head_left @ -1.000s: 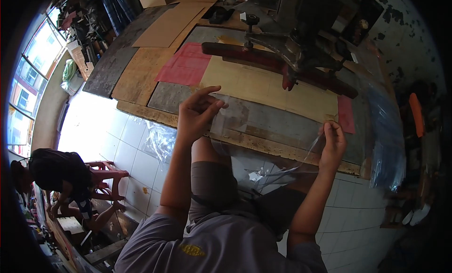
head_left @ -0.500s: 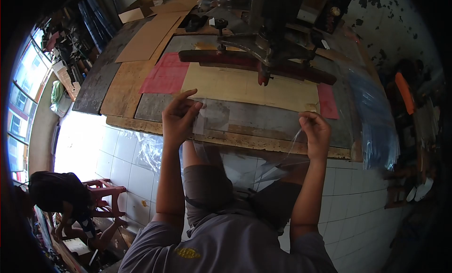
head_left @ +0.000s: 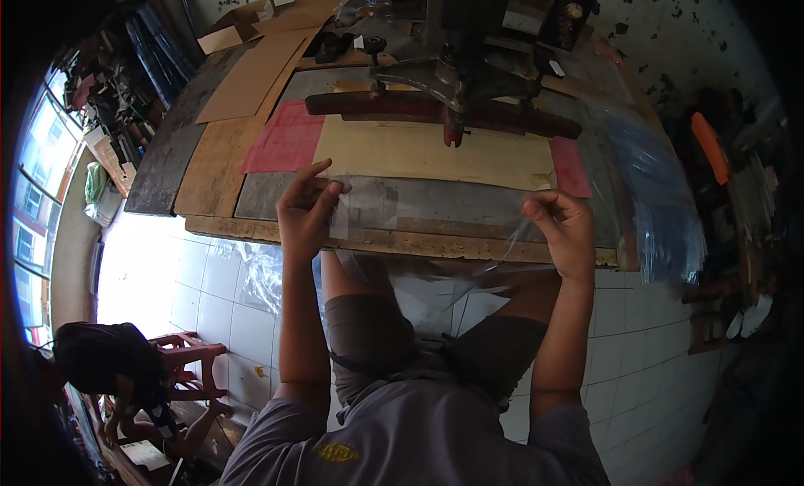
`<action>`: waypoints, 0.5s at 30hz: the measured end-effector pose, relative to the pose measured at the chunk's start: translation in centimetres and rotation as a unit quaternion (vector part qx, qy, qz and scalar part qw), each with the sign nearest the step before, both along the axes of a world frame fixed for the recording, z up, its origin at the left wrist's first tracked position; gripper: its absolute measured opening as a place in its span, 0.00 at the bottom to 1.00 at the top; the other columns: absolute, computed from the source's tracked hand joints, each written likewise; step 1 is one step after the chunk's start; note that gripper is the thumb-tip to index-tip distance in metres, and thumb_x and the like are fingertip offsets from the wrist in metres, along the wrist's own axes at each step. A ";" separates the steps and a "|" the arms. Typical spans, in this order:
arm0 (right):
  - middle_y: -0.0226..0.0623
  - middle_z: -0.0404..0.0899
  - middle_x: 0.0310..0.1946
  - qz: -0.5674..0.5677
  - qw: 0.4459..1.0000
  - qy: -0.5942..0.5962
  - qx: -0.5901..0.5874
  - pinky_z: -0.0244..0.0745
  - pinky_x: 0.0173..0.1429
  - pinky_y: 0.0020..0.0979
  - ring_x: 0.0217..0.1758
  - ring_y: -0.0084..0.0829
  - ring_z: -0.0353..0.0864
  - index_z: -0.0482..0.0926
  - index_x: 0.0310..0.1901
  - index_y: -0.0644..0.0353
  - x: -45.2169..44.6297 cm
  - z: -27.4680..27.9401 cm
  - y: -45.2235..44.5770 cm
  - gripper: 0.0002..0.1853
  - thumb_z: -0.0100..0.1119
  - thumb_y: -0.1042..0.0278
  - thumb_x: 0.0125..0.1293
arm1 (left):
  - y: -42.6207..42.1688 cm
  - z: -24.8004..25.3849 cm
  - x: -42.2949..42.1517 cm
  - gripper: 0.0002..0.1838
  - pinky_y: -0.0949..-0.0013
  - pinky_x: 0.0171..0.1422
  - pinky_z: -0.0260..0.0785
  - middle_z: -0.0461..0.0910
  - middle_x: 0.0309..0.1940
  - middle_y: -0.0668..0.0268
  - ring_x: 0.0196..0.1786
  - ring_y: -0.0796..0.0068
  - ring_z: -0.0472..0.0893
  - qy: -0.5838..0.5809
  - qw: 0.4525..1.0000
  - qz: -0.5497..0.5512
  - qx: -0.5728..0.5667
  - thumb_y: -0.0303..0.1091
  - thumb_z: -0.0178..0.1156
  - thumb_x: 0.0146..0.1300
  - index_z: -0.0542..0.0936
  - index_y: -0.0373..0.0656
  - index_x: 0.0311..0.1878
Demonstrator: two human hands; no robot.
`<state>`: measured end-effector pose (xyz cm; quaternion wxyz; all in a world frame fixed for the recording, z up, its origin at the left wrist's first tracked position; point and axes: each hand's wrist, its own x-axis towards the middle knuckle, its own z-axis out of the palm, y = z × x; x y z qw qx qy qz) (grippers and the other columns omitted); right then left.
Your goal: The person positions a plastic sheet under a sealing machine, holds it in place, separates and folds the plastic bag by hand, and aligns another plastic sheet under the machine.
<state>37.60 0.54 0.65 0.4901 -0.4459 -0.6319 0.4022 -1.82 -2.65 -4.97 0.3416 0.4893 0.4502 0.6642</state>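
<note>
A thin clear plastic sheet (head_left: 368, 211) hangs between my two hands over the table's front edge, sagging towards my lap. My left hand (head_left: 306, 208) pinches its left end between thumb and fingers, with the index finger raised. At the other end, my right hand (head_left: 564, 231) is closed on the film, which trails down from the fingertips. Just beyond both hands lies a yellow sheet (head_left: 427, 155) with a pink sheet (head_left: 285, 136) under its left end. Above them stands a press with a long dark-red bar (head_left: 385, 106); a gap beneath the bar cannot be judged.
A stack of bluish clear plastic (head_left: 666, 209) drapes over the table's right edge. Cardboard (head_left: 251, 80) lies at the left, and a worn wooden strip (head_left: 419, 245) borders the front. At lower left, a person (head_left: 109, 360) is beside a red stool (head_left: 193, 356).
The view has shifted slightly, moving the table left in the picture. My right hand has turned a little and moved slightly right relative to the table. Both hands keep hold of the plastic.
</note>
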 end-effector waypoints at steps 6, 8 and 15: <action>0.26 0.89 0.35 0.001 1.000 -0.002 -0.007 0.73 0.48 0.23 0.38 0.15 0.79 0.91 0.44 0.66 0.0 0.0 0.1 0.12 0.78 0.64 0.71 | 0.1 0.0 0.0 0.24 0.73 0.56 0.79 0.90 0.42 0.63 0.49 0.76 0.89 -0.004 1.000 -0.003 0.012 0.24 0.69 0.74 0.78 0.33 0.71; 0.26 0.89 0.35 0.001 1.000 0.007 -0.010 0.73 0.49 0.23 0.39 0.15 0.79 0.91 0.44 0.66 0.0 0.0 0.0 0.12 0.78 0.64 0.71 | 0.1 -0.1 -0.1 0.26 0.73 0.57 0.79 0.90 0.43 0.63 0.49 0.76 0.89 -0.002 1.000 -0.006 0.003 0.25 0.70 0.74 0.78 0.32 0.72; 0.30 0.90 0.39 0.006 0.998 0.064 -0.008 0.76 0.53 0.24 0.43 0.19 0.84 0.90 0.48 0.66 0.1 -0.6 0.2 0.11 0.75 0.66 0.74 | 0.1 0.0 0.1 0.25 0.75 0.52 0.77 0.91 0.43 0.63 0.47 0.78 0.88 -0.007 1.000 -0.006 -0.006 0.25 0.70 0.74 0.78 0.33 0.72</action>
